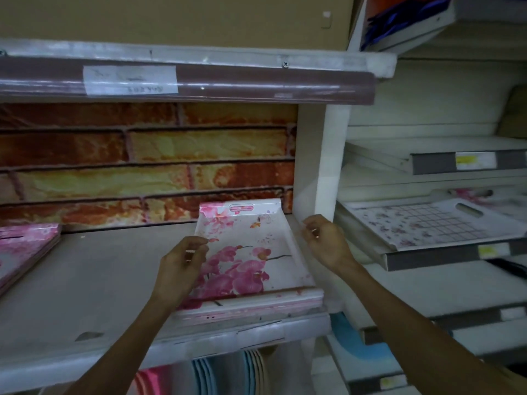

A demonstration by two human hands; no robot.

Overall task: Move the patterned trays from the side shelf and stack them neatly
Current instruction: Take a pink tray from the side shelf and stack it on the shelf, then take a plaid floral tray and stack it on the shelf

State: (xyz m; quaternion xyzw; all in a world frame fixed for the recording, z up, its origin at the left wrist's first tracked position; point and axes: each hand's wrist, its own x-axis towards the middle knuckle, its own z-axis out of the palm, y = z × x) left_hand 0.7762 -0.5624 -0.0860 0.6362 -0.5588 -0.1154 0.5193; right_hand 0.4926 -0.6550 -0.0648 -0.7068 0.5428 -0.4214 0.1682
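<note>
Seemingly light, stiff plastic, the orchid-print tray (251, 252) tops a small stack on the front shelf (99, 280), best taken by its long rims. Left hand (182, 260) and right hand (325, 240) flank it, fingers loosely curled, gripping nothing

A tray stack (251, 280) lies on the shelf (99, 280) between the hands, left hand (182, 263) and right hand (328, 242). More trays (25, 249) lie far left; another tray (427, 223) sits right on the side shelf (445, 256).

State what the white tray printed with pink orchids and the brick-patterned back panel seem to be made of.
White tray printed with pink orchids: likely moulded plastic or melamine, glossy; thin raised rim and cut-out handle slot suggest it. Brick-patterned back panel: apparently printed sheet, not masonry; it looks flat and wrinkled.
</note>
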